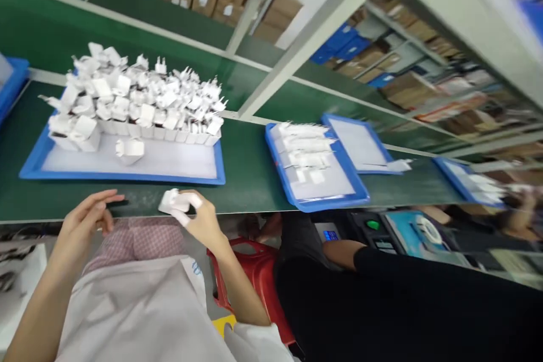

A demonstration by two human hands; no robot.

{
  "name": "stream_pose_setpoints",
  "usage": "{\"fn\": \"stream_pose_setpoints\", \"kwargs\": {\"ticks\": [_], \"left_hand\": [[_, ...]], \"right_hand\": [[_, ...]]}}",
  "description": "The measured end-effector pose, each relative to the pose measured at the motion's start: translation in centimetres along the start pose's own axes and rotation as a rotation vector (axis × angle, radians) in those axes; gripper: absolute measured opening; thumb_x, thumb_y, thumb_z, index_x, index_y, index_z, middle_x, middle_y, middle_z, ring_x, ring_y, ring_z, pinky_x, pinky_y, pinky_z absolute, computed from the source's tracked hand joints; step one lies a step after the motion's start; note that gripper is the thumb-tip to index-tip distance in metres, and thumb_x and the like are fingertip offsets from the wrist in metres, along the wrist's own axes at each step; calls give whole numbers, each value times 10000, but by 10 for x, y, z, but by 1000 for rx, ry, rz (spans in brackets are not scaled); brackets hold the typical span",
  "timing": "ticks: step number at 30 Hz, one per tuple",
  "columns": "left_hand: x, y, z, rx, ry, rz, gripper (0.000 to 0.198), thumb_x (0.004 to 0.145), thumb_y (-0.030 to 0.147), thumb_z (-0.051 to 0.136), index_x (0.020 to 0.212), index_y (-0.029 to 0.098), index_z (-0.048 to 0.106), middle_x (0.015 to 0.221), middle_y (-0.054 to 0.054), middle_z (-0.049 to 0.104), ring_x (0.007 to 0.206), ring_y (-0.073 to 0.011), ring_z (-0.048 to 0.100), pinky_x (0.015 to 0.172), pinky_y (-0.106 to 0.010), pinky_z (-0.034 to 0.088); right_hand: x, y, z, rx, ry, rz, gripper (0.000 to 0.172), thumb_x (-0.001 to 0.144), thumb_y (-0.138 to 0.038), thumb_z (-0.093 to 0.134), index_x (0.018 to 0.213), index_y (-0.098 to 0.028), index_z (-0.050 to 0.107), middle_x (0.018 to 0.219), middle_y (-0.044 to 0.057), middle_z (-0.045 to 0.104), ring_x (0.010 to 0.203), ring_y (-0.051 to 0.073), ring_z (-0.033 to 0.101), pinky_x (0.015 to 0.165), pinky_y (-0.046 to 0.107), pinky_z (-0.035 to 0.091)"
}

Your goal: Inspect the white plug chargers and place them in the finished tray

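My right hand (pixel 202 219) pinches a white plug adapter casing (pixel 168 200) just over the front edge of the green bench; white covers sit on some of its fingers. To the left, my left hand (pixel 89 216) is held up with its fingers apart and nothing in them. Beyond both hands lies a blue-rimmed tray (pixel 127 175) lined in white. It bears a dense heap of white plug adapters (pixel 148 96), some with pins pointing up. A single adapter (pixel 130 150) lies apart at the tray's front.
Right of me, another blue tray (pixel 335 202) holds rows of white pieces (pixel 305 147), with a further tray (pixel 360 136) behind it. A co-worker in a black sleeve (pixel 403 294) sits close at my right, by a red stool (pixel 263 277). Metal posts (pixel 292 51) rise from the bench.
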State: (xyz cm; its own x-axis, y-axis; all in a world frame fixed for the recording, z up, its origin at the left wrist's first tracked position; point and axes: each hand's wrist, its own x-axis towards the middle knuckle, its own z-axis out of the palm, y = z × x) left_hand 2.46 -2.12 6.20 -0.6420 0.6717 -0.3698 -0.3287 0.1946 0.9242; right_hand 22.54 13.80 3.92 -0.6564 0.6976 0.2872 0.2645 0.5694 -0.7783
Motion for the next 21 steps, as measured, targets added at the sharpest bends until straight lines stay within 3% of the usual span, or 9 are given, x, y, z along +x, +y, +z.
{"fn": "stream_pose_setpoints", "kwargs": {"ticks": [6,9,11,14,21], "left_hand": [[8,0,20,66,-48,-44,248,760,502,748,967,366,753,1075,1,758,578,-163,481,485,-294,407],[10,3,28,108,-72,-24,236,741,528,745,936,397,760,1042,9,766,583,-180,487,470,-301,405],[9,6,31,125,-80,-21,230,725,548,745,909,413,765,1012,17,773,581,-186,491,458,-302,400],[6,9,36,155,-60,-22,215,702,584,746,864,444,769,951,35,776,568,-185,482,458,-309,410],[3,8,41,184,-73,-6,195,692,605,725,828,472,770,942,41,775,563,-208,488,461,-339,424]], "right_hand": [[-28,72,-146,-280,766,387,346,789,-489,634,927,-174,604,877,69,666,776,206,632,765,355,527],[-30,109,-204,-386,1007,543,429,762,-544,601,954,-160,575,899,114,662,737,218,619,732,359,516],[-27,127,-228,-440,1076,615,433,733,-547,613,928,-162,580,892,139,673,705,226,612,731,371,510],[-23,142,-248,-498,1093,664,395,709,-518,631,896,-171,599,875,150,696,701,243,618,767,383,502],[-26,158,-252,-570,980,675,417,717,-515,633,937,-161,646,894,156,727,781,290,650,822,405,488]]}}
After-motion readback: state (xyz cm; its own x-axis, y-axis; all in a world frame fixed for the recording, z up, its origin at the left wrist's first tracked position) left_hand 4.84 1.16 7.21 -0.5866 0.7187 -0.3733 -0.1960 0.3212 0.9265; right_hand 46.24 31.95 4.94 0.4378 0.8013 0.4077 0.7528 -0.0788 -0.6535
